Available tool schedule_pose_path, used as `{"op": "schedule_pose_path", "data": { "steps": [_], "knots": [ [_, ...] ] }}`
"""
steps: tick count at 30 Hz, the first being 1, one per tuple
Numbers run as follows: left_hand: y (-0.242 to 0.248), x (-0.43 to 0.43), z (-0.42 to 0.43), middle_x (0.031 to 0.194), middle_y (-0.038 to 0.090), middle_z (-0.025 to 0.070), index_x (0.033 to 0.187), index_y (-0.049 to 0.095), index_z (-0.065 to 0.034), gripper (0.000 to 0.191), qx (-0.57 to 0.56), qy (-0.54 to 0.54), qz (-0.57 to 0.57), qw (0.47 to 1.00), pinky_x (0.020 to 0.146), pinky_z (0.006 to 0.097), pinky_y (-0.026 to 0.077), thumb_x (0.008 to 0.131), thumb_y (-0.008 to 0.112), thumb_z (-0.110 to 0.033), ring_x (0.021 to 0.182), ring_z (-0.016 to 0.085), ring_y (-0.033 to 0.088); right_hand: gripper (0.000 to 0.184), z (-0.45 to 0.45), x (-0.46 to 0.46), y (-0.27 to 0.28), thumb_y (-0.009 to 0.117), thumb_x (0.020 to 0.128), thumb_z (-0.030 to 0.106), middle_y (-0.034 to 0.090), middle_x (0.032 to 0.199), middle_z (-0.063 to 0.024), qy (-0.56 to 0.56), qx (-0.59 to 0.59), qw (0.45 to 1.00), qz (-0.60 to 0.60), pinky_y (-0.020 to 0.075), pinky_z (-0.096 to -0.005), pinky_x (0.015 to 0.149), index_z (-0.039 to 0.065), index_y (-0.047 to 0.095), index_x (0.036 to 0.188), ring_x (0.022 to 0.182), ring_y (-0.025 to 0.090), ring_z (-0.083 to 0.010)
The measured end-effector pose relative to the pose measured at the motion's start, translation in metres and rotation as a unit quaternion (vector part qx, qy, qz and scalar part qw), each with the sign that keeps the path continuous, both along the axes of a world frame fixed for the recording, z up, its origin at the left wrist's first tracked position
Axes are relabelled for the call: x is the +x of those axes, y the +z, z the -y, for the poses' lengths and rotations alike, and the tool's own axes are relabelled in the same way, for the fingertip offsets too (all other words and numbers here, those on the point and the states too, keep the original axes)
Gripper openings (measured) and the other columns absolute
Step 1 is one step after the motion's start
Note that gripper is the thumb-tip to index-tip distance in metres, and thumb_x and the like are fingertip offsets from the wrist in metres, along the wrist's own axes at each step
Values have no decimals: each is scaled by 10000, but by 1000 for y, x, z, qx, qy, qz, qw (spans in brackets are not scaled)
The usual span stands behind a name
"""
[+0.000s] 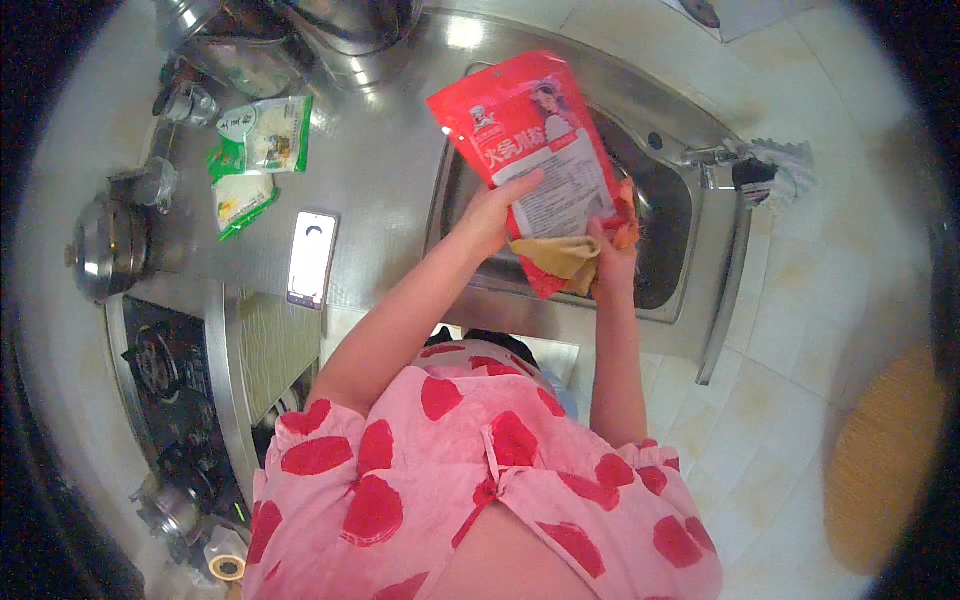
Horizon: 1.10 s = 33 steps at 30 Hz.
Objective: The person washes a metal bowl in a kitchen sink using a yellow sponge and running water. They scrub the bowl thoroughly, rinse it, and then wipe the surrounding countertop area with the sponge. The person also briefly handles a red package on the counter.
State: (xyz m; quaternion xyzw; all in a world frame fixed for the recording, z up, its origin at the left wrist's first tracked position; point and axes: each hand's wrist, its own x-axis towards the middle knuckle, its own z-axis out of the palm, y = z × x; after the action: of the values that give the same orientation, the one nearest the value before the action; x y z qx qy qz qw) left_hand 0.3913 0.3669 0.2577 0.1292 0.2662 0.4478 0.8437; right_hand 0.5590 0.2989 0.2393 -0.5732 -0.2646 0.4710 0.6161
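Note:
Over the sink, my left hand (504, 208) grips the left edge of a red plastic food packet (525, 127), its thumb lying across the printed face. My right hand (611, 259) holds the packet's lower right corner, together with a yellow-brown cloth or wrapper (559, 259) folded below it. An orange-red crumpled item (626, 225) shows beside my right fingers; what it is cannot be told. Some of the fingers of both hands are hidden behind the packet.
Left of the sink (664, 247), a smartphone (312, 259) lies on the steel counter. Two green-and-clear food packets (274, 139) lie farther left, near glass jars (193, 105) and a lidded steel pot (112, 247). A gas stove (172, 375) is at lower left, a faucet (709, 156) at right.

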Motion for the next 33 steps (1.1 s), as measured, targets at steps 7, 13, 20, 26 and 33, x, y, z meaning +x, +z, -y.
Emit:
{"op": "schedule_pose_path", "data": {
  "steps": [7, 13, 20, 26, 33],
  "knots": [
    [-10, -13, 4, 1100, 537, 103, 1127, 468, -35, 380, 29, 20, -61, 998, 864, 372, 424, 777, 596, -107, 1018, 240, 521, 611, 7, 1, 71, 693, 692, 85, 506, 1080, -99, -22, -19, 985, 173, 417, -319, 853, 43, 381, 1215, 999, 499, -192],
    [-18, 5, 33, 1042, 572, 115, 1110, 493, -39, 342, 407, -38, -428, 806, 846, 329, 404, 803, 543, -179, 1006, 225, 524, 539, -45, -67, 83, 641, 728, 203, 428, 1236, -132, 117, 210, 718, 653, 264, -421, 980, 78, 428, 1207, 1162, 367, -316],
    [10, -22, 34, 1033, 576, 62, 1083, 521, -39, 311, 280, -46, -297, 912, 810, 322, 422, 808, 568, -175, 942, 166, 532, 391, -86, 10, 51, 559, 803, 188, 492, 1184, -106, 27, 111, 929, 353, 357, -325, 914, 30, 474, 1149, 1073, 472, -265],
    [19, -13, 13, 1034, 568, 52, 1094, 513, -48, 332, 79, 186, -99, 974, 799, 327, 430, 791, 600, -152, 928, 174, 535, 421, 0, -67, 22, 549, 756, 140, 401, 1258, -155, 161, 288, 695, 638, 300, -395, 962, 27, 468, 1154, 1158, 387, -293],
    [72, -141, 25, 1051, 584, 64, 1162, 481, -69, 344, 249, 62, -497, 829, 800, 287, 419, 821, 526, -70, 961, 157, 534, 406, 52, 0, -62, 530, 738, 25, 499, 1121, -122, 66, 25, 896, 438, 371, -321, 899, 21, 455, 1138, 1046, 477, -237]
  ]
}}
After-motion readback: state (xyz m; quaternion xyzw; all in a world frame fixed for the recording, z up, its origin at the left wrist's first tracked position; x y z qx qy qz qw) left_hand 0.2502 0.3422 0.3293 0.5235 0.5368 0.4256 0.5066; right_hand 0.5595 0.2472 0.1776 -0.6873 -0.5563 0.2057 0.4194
